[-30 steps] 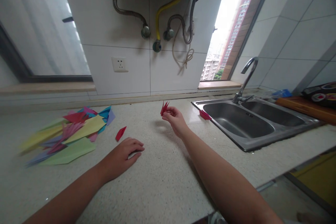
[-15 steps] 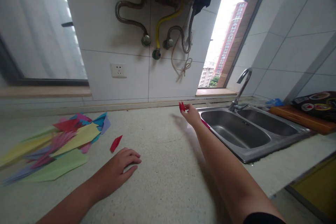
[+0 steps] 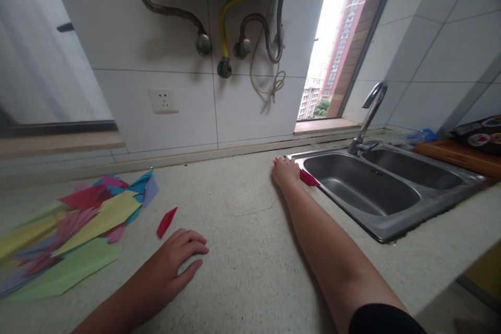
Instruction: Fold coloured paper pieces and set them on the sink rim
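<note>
My right hand (image 3: 285, 172) is stretched far out and rests on the speckled counter (image 3: 250, 271) at the left rim of the steel sink (image 3: 371, 229). Its fingers are closed round a red folded paper (image 3: 275, 160), of which only a tip shows. A second red folded paper (image 3: 309, 178) lies right beside that hand, against the sink rim. Near me, my left hand (image 3: 176, 258) lies flat on the counter with its fingers stretched out, holding nothing. Just beyond its fingers lies a small red folded piece (image 3: 166, 222).
A loose pile of coloured paper sheets (image 3: 78, 224) covers the counter's left side. A faucet (image 3: 370, 115) stands behind the double sink. A wooden board (image 3: 457, 155) lies at the far right. A wall socket (image 3: 162, 100) and hoses (image 3: 223, 26) hang on the tiled wall.
My right hand carried the red folded paper from mid-counter to the right and down onto the counter beside the sink. The left hand stayed flat in place.
</note>
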The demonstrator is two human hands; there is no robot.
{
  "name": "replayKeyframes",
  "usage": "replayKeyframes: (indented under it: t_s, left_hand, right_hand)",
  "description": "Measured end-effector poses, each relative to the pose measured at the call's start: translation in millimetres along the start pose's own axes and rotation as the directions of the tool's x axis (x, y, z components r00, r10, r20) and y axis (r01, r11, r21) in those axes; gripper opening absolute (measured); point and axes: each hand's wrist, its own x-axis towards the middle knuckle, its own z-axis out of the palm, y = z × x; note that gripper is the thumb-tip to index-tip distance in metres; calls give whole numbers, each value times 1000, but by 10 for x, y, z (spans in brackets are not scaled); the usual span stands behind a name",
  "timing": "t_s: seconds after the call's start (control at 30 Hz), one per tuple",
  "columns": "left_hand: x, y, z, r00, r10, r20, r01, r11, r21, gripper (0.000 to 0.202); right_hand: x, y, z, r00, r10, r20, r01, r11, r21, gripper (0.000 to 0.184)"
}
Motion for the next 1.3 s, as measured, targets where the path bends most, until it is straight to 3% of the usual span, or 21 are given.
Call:
replayKeyframes:
  t_s: [0.1,0.3,0.53,0.93,1.3]
  left_hand:
    - [6,7,-8,1000,4,8,-4,1000,8,23]
    - [17,28,-18,1000,-2,7,2,1000,28,22]
    - [19,76,-40,999,19,-43,-17,999,43,22]
    - [-11,-83,36,999,35,-20,-33,996,87,24]
    - [-34,-141,62,999,36,3,-36,992,123,27]
  right_hand:
    - [-161,-58,6,995,-92,36,91,996,20,45]
    - [-356,-81,51,981,-140,135,132,989,73,69]
    - [-133,-82,203,965,-5,261,-26,993,114,89]
    - [166,1,312,959,154,239,-189,973,133,91]
    - [206,23,353,974,158,161,-184,970,159,85]
